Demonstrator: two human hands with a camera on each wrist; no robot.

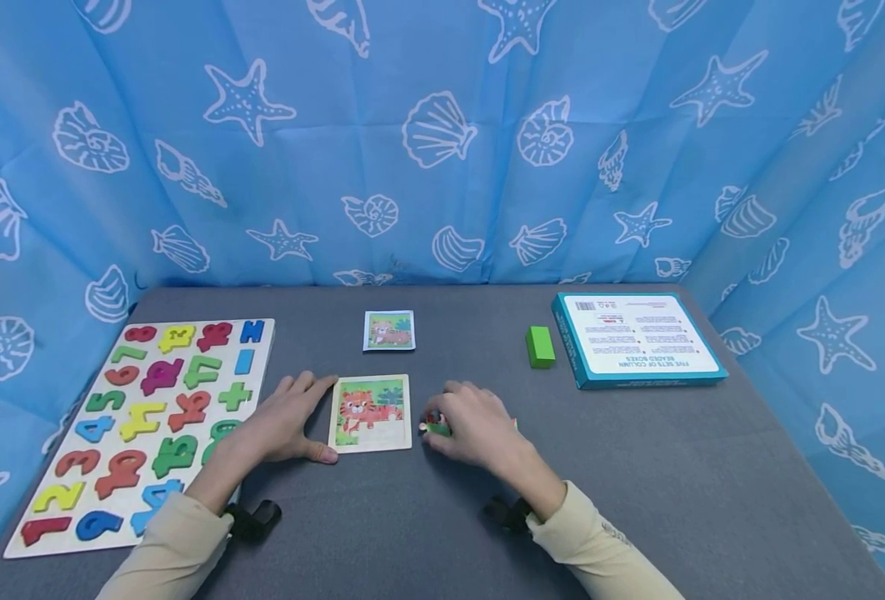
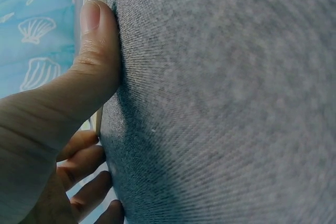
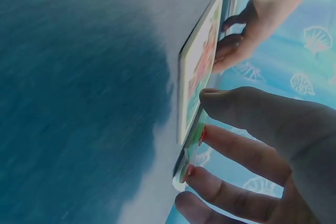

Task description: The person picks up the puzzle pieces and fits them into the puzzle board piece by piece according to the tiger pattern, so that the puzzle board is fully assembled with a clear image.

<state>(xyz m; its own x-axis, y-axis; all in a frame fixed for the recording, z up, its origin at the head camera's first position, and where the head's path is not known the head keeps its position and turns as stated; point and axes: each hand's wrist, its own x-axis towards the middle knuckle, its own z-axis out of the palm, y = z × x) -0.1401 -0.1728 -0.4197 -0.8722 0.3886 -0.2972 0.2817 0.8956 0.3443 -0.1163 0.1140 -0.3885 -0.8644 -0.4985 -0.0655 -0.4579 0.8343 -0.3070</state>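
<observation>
A square wooden tiger puzzle board (image 1: 371, 414) lies in front of me, with a bare pale patch at its lower right. My left hand (image 1: 287, 421) rests at its left side, thumb by the near corner and index finger by the far one. In the left wrist view the thumb (image 2: 98, 51) lies straight along the board's near edge. Just right of the board, my right hand (image 1: 476, 423) pinches a small green and red puzzle piece (image 3: 195, 141) between thumb and fingers, low over the table. Another bit of colour peeks out beyond that hand, mostly hidden.
A small tiger picture card (image 1: 388, 331) lies behind the board. On the left is a number board (image 1: 82, 500) with coloured numerals. A green block (image 1: 540, 347) and a teal-edged box (image 1: 641, 337) are at the back right. A blue curtain (image 1: 442, 208) hangs behind the grey table (image 1: 382, 533).
</observation>
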